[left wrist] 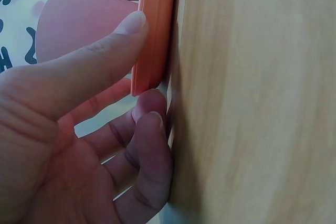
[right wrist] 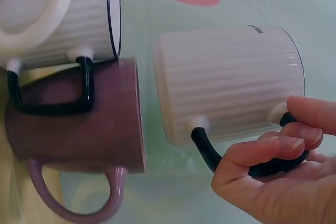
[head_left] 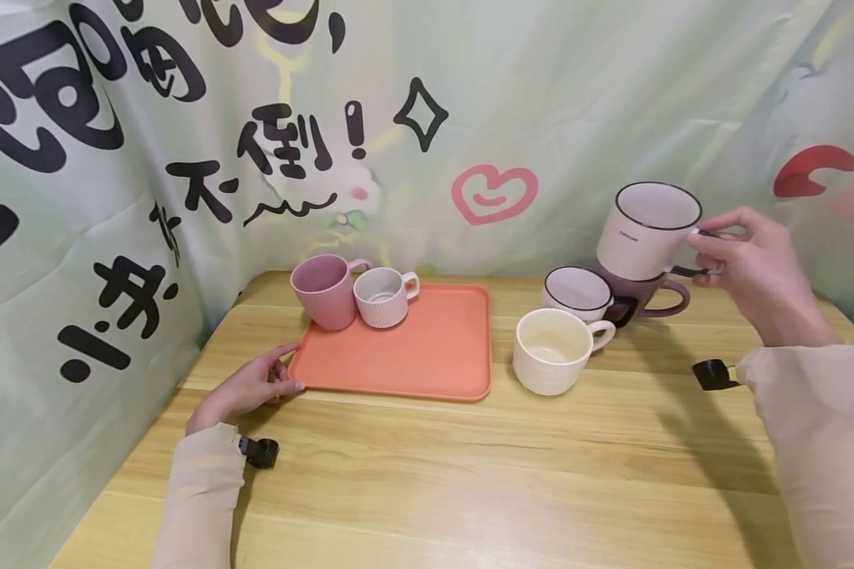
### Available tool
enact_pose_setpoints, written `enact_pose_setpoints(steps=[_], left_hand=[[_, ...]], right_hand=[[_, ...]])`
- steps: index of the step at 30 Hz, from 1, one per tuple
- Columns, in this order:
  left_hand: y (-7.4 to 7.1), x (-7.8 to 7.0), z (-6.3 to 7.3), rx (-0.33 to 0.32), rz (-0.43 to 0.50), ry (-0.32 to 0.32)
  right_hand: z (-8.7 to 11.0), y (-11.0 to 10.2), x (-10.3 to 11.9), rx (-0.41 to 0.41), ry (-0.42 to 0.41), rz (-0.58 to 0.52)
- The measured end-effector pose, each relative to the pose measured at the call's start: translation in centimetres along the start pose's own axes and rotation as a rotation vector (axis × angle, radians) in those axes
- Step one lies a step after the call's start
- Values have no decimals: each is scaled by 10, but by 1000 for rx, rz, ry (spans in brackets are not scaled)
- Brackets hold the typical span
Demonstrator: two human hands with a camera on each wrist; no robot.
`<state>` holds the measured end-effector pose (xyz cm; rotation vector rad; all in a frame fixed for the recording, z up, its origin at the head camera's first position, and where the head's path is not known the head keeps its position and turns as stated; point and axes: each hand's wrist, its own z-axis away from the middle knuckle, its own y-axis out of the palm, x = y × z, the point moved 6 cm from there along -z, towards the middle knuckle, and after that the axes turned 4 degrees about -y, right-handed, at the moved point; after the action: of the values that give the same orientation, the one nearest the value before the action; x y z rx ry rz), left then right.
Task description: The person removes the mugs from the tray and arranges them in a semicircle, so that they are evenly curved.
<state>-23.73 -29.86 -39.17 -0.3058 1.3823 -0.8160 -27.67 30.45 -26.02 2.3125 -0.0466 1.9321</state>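
While the white mug [head_left: 644, 237] hangs in the air at the head view's upper right, the right hand [head_left: 757, 265] has its fingers curled round the black handle [right wrist: 206, 149], nothing touching it from below. Just under it: a purple mug [right wrist: 113, 129], a black-rimmed cup [head_left: 576, 290] and a cream cup [head_left: 549, 359]. Left of centre, the left hand [head_left: 252, 385] pinches an orange tray [head_left: 413, 348] carrying a pink mug [head_left: 325, 296] and little ribbed cup [head_left: 380, 302].

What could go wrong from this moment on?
The right hand holds the lifted white mug by its handle alone, so it might tilt or slip. It is above the purple mug and could knock it if it dips. The left hand grips the tray at its edge; a tug might jostle the pink mug and ribbed cup there.
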Motion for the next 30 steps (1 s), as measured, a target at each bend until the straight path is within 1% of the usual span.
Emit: enact_pose_setpoints(steps=[2, 5, 9, 13, 19, 21, 28, 30], left_hand=[[1, -1, 0, 1, 1, 4], [1, -1, 0, 0, -4, 2], [0, 1, 0, -5, -14, -2], [0, 1, 0, -5, -16, -6], [-1, 1, 2, -8, -20, -3], [-1, 0, 2, -10, -19, -5], [0, -1, 0, -7, 2, -6], [-1, 0, -1, -7, -7, -6]], right_hand=[[1, -6, 0, -17, -6, -6], [2, -15, -1, -31, -19, -65], [4, -25, -2, -52, -29, -99], [6, -31, -1, -78, -31, -85], [8, -37, 0, -91, -32, -126], [9, -40, 0, -99, -36, -123], [13, -51, -1, -125, -83, -127], [13, -53, -1, -121, -91, -101]])
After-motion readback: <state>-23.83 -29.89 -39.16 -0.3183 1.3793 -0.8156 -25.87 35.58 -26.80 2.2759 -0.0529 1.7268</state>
